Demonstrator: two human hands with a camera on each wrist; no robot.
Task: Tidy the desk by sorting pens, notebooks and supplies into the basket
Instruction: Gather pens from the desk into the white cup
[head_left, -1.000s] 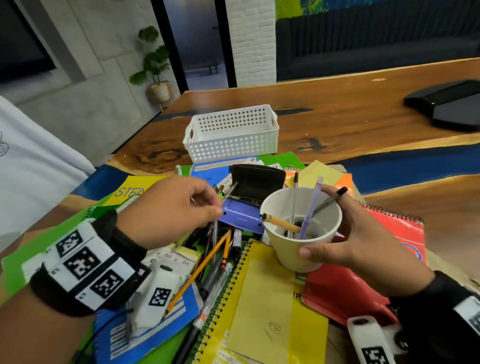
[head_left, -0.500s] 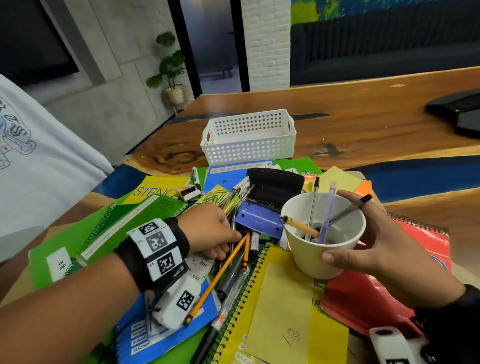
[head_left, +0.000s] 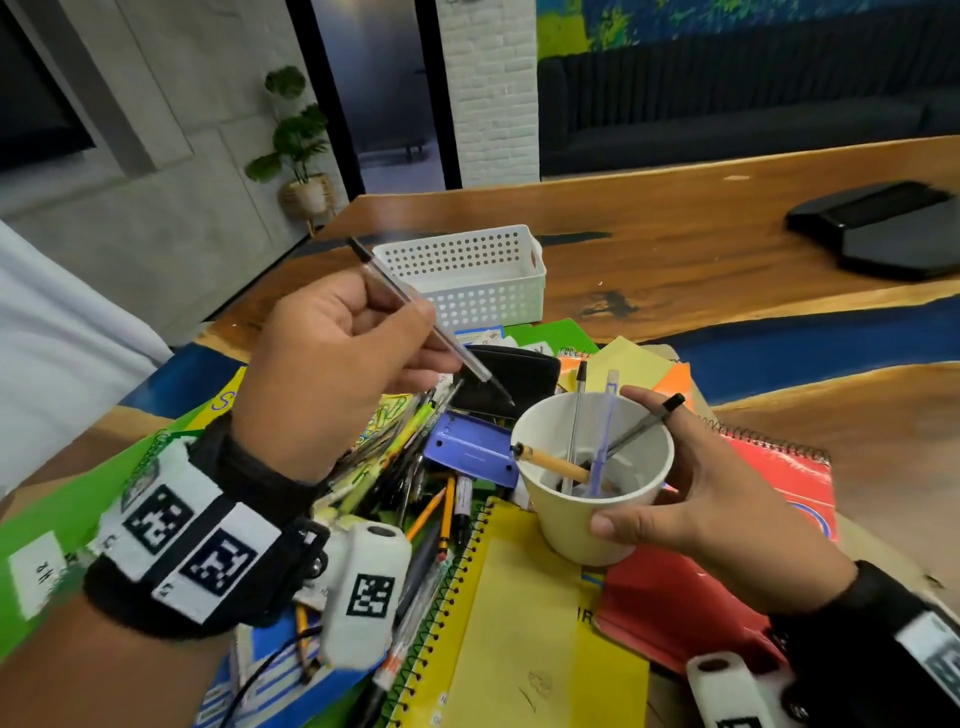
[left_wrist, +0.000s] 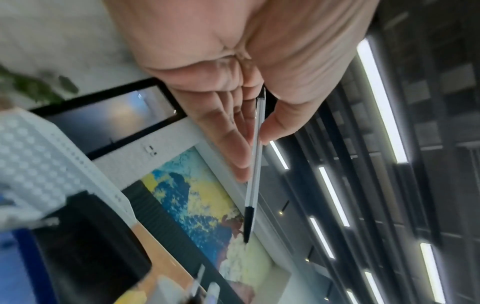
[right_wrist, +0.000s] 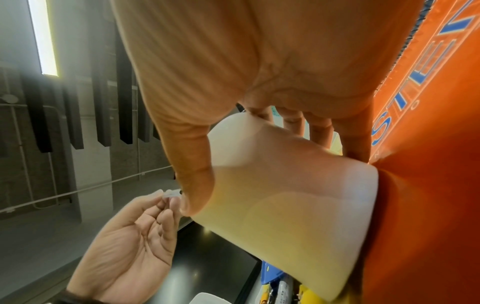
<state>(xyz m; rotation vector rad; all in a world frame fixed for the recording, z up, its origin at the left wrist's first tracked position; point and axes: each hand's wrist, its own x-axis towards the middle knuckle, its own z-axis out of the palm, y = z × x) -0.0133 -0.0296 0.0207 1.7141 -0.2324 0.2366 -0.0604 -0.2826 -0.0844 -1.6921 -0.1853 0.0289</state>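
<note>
Broadly, a long wooden desk with blue inlay (head_left: 675, 249) is seen, its near end covered by a heap of stationery. A red spiral-bound notebook (head_left: 691, 597) and a yellow spiral-bound notebook (head_left: 524, 639) are laid side by side at the front of the heap, with loose pens and pencils (head_left: 431, 499) piled to their left. Beyond the heap, a white perforated plastic basket (head_left: 467, 275) is stood on the bare wood, apart from both hands. A white paper cup (head_left: 592, 514) is held above the two notebooks by the right hand (head_left: 706, 514), whose thumb and fingers are wrapped round its wall; several pens are stood inside it. A slim clear-barrelled pen with a black tip (head_left: 426, 322) is pinched between thumb and fingertips of the left hand (head_left: 332, 358), raised over the pile, its tip slanted down toward the cup's rim. The pen is held between basket and cup, touching neither.
</note>
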